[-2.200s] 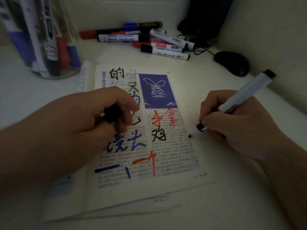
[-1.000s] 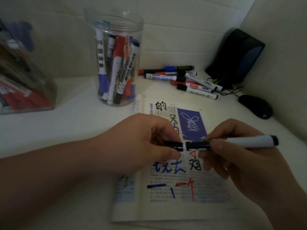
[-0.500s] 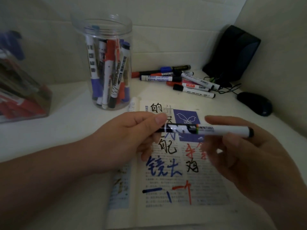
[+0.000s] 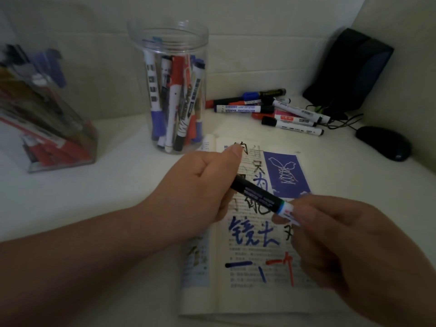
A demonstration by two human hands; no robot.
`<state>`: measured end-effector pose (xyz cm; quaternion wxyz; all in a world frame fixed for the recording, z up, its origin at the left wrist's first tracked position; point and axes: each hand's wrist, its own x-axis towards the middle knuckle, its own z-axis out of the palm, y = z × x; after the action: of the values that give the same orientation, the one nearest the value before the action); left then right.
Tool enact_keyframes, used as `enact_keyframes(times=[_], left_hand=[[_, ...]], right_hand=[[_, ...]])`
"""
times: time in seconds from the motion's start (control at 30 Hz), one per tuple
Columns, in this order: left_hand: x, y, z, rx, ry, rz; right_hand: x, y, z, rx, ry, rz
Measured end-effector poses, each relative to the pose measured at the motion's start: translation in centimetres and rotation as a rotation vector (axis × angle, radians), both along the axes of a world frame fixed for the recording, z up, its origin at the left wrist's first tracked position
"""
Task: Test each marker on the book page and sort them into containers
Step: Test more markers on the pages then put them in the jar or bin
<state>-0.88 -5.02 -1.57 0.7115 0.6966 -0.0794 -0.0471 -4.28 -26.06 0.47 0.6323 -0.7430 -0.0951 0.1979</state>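
Whiteboard marker (image 4: 259,197) held nearly level between two hands above the open book page (image 4: 254,291). Left hand (image 4: 200,190) curls its fingers round the black capped end, thumb raised clear; right hand (image 4: 342,244) pinches the white barrel at the other end, fingertips closed on it. Directly beneath the grip lie test strokes in black, blue and red. Beyond the left-hand grip stands a round clear jar (image 4: 169,43) of markers; farther to its left, a slanted clear container (image 4: 70,147), blurred; beyond the right-hand grip, loose markers (image 4: 271,109) in a heap. The marker is judged light, rigid and smooth-sided, hence apt to roll or slip; mid-barrel offers the surest one-handed hold, the cap being gripped only to pull it.
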Motion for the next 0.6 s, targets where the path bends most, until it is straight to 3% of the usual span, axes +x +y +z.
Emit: enact_keyframes(times=[0.03, 0.07, 0.13, 0.33, 0.5, 0.6], left_hand=[[-0.1, 0.1, -0.1, 0.035, -0.035, -0.004], [-0.2, 0.2, -0.2, 0.076, -0.070, -0.010], [-0.2, 0.2, -0.3, 0.159, -0.116, -0.010], [-0.6, -1.1, 0.1, 0.498, -0.278, 0.116], [-2.1, -2.4, 1.2, 0.414, -0.177, 0.084], [-3.2, -4.2, 2.7, 0.582, -0.308, 0.090]], right_hand=[[0.2, -0.1, 0.0, 0.186, 0.284, 0.013], [0.6, -0.3, 0.0, 0.314, 0.451, 0.033], [1.5, -0.3, -0.2, 0.389, 0.535, 0.026], [2.8, -0.7, -0.9, 0.355, 0.163, -0.191], [2.6, -1.9, 1.4, 0.382, -0.055, -0.226], [1.7, -3.7, 3.3, 0.225, -0.212, -0.245]])
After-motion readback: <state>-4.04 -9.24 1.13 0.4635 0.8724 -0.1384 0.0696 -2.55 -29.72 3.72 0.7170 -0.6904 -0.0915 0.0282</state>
